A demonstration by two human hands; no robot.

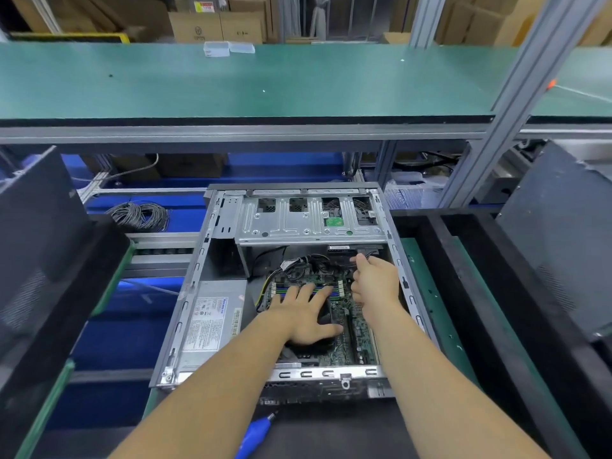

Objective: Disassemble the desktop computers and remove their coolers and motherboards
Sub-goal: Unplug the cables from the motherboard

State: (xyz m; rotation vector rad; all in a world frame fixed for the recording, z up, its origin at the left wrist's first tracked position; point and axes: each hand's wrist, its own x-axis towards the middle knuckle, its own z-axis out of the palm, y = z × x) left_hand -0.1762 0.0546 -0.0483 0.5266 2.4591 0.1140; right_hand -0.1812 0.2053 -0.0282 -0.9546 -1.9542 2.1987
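The right hand (376, 283) has its fingers curled together, pinching a black plug (356, 260) at the end of the cable bundle (308, 263), up at about one o'clock inside the open computer case (185, 313). The left hand (306, 314) lies flat with fingers spread apart, pressing down on the circuit board (356, 329); its fingertips reach the row of memory slots (281, 290) and its palm covers the dark fan of the cooler (326, 315), so board and cooler both sit in the case, right of centre. The power supply (212, 321) fills the nine o'clock side, and the drive cage (308, 220) spans twelve o'clock. A blue screwdriver (255, 437) lies on the bench at six o'clock, just outside the case.

This looks like unplugging cables before the cooler and board come out. If the plug has a latch that is not squeezed, a hard pull could tear wires or crack the socket. A sudden release could throw the knuckles into the sharp edge of the drive cage. The pressing palm could bend fan blades or flex the board.
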